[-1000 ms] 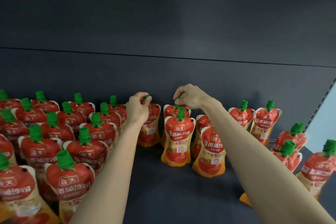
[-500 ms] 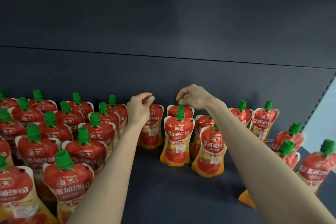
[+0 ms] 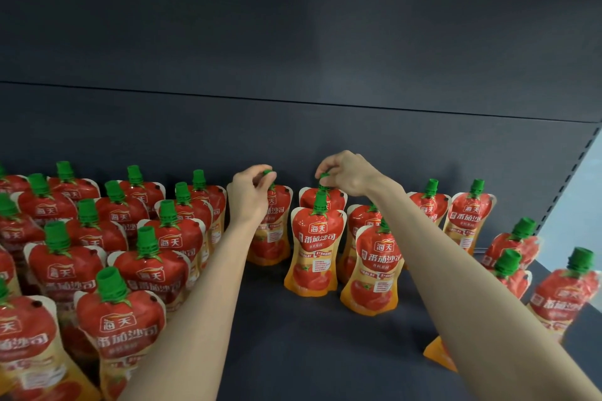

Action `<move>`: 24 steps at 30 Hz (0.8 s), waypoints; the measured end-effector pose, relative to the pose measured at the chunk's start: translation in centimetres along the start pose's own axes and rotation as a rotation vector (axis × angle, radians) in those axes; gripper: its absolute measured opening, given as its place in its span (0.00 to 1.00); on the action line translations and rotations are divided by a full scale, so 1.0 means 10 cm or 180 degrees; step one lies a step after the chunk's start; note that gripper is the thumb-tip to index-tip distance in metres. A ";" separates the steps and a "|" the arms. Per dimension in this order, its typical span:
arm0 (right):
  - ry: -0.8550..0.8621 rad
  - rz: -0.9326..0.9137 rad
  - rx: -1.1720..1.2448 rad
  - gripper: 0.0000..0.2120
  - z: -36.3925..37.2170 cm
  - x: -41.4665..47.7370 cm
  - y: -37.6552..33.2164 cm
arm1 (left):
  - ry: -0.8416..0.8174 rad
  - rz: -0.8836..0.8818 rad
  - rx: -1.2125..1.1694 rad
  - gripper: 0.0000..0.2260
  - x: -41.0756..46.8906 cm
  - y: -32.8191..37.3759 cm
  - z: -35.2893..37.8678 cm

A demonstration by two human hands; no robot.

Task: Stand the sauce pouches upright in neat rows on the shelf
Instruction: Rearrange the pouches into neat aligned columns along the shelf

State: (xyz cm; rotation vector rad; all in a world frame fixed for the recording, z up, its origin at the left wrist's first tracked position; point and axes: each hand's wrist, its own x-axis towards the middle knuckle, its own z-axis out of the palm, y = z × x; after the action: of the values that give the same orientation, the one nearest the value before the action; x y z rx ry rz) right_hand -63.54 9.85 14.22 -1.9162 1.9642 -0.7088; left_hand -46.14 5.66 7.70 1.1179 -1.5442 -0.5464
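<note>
Left hand (image 3: 248, 202) pinches the green cap of pouch one (image 3: 274, 238), upright against the back panel (image 3: 293, 133). Right hand (image 3: 348, 172) pinches the cap of pouch two (image 3: 337, 200), next along that panel. Leftward along the panel the rows look done; rightward, pouches stand scattered, likely still unsorted. Bare shelf floor (image 3: 309, 335) out from the panel gives moving room.

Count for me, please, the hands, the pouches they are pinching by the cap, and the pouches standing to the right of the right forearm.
Hands: 2 (left hand, right hand)
Pinched pouches: 2
Pouches right of the right forearm: 5
Total: 9
</note>
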 end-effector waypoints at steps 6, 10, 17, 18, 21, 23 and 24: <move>0.0015 0.0010 0.0007 0.06 0.01 0.00 -0.01 | -0.0062 0.0064 0.0079 0.12 0.02 -0.01 0.01; 0.0003 0.0016 -0.0006 0.06 0.01 -0.01 -0.01 | -0.0064 0.0099 0.0093 0.12 0.02 -0.02 0.01; -0.0012 -0.0008 -0.0107 0.10 0.01 -0.04 -0.04 | -0.0114 0.0017 0.0130 0.13 0.01 0.00 0.00; -0.0011 -0.0021 -0.0125 0.11 0.01 -0.05 -0.05 | -0.0124 -0.0012 0.0138 0.14 0.00 0.01 0.01; 0.0123 -0.0068 -0.0024 0.14 -0.04 -0.13 -0.02 | -0.0032 -0.0034 0.0208 0.17 -0.05 0.06 -0.01; 0.0329 -0.0093 0.0003 0.15 -0.10 -0.21 0.03 | 0.0156 0.0148 0.0185 0.17 -0.13 0.10 -0.02; 0.0406 -0.0082 -0.0016 0.16 -0.13 -0.25 0.07 | 0.0231 0.0296 0.0138 0.16 -0.20 0.13 -0.01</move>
State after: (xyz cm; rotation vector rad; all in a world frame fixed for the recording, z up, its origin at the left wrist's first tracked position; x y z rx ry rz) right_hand -64.66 12.53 14.57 -1.9466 2.0206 -0.8535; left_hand -46.58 8.02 7.84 1.0814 -1.5427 -0.4071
